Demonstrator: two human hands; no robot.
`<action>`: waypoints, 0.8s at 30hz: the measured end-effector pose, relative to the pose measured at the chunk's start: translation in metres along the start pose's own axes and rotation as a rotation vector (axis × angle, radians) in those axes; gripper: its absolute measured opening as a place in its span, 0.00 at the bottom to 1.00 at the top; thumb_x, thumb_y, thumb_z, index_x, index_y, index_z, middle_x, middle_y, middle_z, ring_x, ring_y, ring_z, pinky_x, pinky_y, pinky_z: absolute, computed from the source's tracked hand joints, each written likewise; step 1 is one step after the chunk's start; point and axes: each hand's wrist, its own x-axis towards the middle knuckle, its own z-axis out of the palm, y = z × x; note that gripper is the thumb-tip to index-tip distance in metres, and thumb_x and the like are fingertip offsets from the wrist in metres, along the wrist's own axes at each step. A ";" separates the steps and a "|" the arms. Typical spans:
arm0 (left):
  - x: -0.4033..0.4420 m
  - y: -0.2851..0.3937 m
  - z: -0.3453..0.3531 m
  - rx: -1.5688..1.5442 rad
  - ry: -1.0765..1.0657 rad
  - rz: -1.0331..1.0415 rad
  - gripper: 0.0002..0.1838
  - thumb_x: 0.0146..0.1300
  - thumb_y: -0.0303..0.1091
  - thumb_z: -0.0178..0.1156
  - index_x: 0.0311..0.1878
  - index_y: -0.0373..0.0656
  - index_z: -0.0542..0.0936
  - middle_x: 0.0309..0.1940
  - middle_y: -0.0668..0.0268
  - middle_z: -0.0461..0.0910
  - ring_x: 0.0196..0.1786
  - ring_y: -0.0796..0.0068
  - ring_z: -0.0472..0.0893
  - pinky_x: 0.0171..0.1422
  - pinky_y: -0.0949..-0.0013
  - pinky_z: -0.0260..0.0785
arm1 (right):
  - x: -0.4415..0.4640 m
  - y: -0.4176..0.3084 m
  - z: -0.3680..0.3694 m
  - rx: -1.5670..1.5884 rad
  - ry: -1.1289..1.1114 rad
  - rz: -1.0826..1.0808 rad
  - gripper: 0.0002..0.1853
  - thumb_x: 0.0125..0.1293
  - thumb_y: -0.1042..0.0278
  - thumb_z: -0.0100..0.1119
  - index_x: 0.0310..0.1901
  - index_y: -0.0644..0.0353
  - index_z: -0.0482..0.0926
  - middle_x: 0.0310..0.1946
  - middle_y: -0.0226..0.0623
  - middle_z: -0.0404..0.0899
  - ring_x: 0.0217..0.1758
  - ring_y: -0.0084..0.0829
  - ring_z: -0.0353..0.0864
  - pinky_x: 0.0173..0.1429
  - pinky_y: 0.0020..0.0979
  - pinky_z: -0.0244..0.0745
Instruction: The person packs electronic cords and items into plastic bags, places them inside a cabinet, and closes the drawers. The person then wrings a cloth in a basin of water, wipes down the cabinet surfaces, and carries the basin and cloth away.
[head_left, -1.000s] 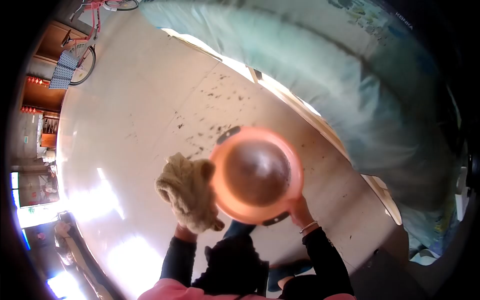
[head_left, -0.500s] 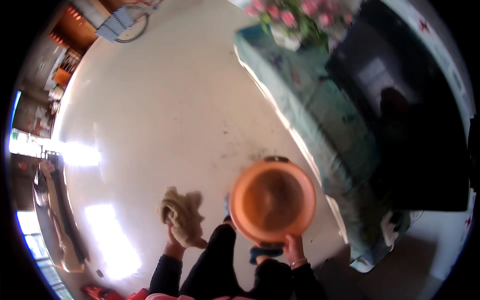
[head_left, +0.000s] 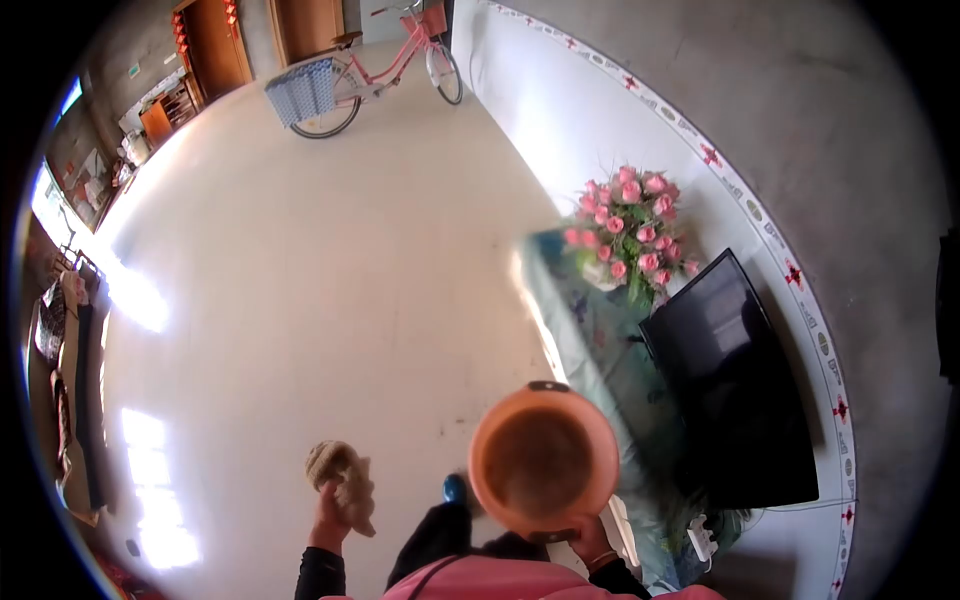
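A crumpled beige cloth (head_left: 352, 488) is bunched in my left hand (head_left: 328, 518), at the lower left. My right hand (head_left: 590, 538) grips the near rim of an orange basin (head_left: 604, 455) by its dark handle. Murky brownish water (head_left: 538, 462) shows inside the basin, which hangs over the floor near my legs. The cloth and the basin are apart, with a blue shoe (head_left: 455, 489) visible between them.
A table with a green cloth (head_left: 590, 345) stands at the right, bearing pink flowers (head_left: 640, 225) and a black television (head_left: 735, 390). A pink bicycle (head_left: 385, 75) is at the far wall. Small dark specks mark the pale floor (head_left: 330, 260). A sofa (head_left: 80, 390) lines the left.
The view has lifted and turned, bringing the flowers, television and whole bicycle into sight. The basin and cloth now sit lower in view, still held and farther apart than at first.
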 end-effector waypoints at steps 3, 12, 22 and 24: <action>0.015 0.023 0.022 -0.019 0.031 0.037 0.34 0.59 0.54 0.48 0.64 0.43 0.62 0.47 0.58 0.73 0.43 0.63 0.76 0.41 0.63 0.72 | 0.037 -0.015 0.004 -0.031 -0.024 -0.016 0.14 0.43 0.83 0.55 0.36 0.64 0.76 0.31 0.47 0.79 0.38 0.48 0.79 0.41 0.36 0.74; 0.073 0.075 0.037 0.084 0.143 0.299 0.31 0.59 0.57 0.46 0.59 0.46 0.69 0.48 0.60 0.76 0.46 0.62 0.77 0.41 0.60 0.73 | 0.173 -0.049 -0.018 -0.102 -0.040 -0.097 0.12 0.48 0.81 0.56 0.37 0.63 0.74 0.29 0.44 0.78 0.36 0.44 0.79 0.37 0.36 0.73; 0.028 0.028 -0.077 0.012 0.891 0.325 0.20 0.59 0.44 0.55 0.46 0.37 0.72 0.32 0.59 0.77 0.27 0.61 0.79 0.25 0.59 0.73 | 0.344 -0.033 -0.044 0.629 -0.208 0.272 0.06 0.49 0.73 0.58 0.30 0.66 0.76 0.23 0.41 0.77 0.28 0.32 0.78 0.31 0.32 0.70; 0.004 0.000 -0.068 -0.132 1.006 0.346 0.17 0.60 0.41 0.53 0.47 0.39 0.73 0.31 0.61 0.77 0.25 0.61 0.78 0.22 0.60 0.72 | 0.374 -0.016 -0.028 0.771 -0.134 0.327 0.04 0.53 0.75 0.53 0.31 0.63 0.75 0.26 0.38 0.77 0.30 0.31 0.78 0.33 0.30 0.72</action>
